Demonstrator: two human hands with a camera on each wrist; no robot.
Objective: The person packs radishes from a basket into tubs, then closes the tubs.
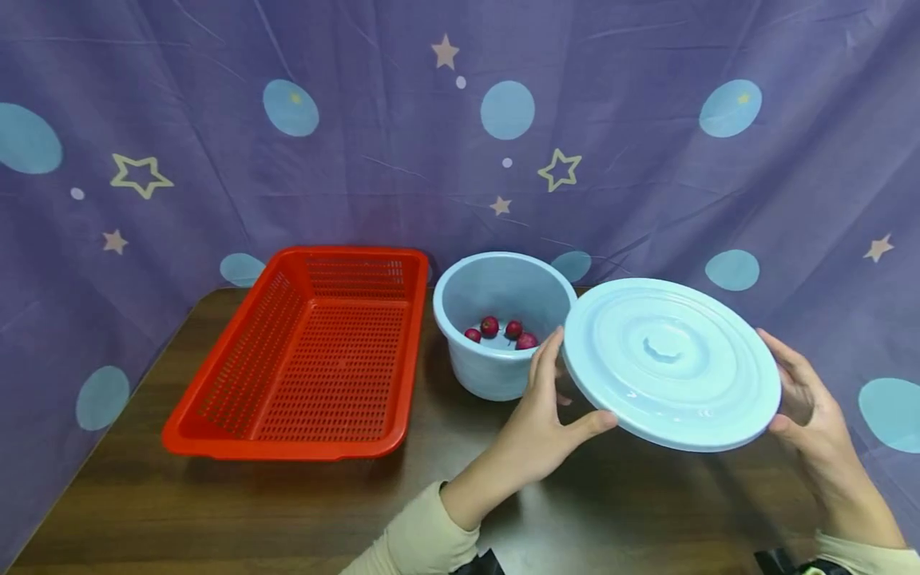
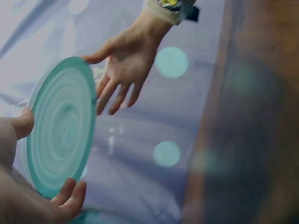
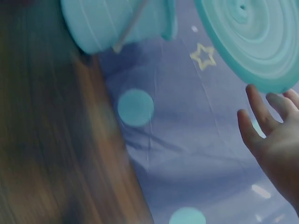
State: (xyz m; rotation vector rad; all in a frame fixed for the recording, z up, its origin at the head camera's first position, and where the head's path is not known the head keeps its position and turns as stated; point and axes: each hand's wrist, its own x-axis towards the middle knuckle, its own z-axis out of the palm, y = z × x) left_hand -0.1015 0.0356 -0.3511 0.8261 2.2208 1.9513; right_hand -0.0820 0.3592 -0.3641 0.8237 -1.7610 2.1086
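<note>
A round light-blue plastic lid (image 1: 672, 363) is held tilted above the table, to the right of the bucket. My left hand (image 1: 535, 431) grips its left edge, thumb on the near side. The right hand (image 1: 815, 407) holds the opposite edge between thumb and fingers. In the left wrist view the lid (image 2: 63, 130) stands between both hands. The light-blue bucket (image 1: 489, 375) is uncovered, and several small round red fruits (image 1: 527, 341) lie on its bottom. Part of the bucket's rim is close behind my left fingertips.
A red perforated plastic basket (image 1: 402, 399) sits on the table left of the bucket. The dark wooden table (image 1: 287, 511) backs onto a purple curtain (image 1: 402, 160) with stars and dots. A thin handle (image 3: 131, 25) runs along the bucket's side in the right wrist view.
</note>
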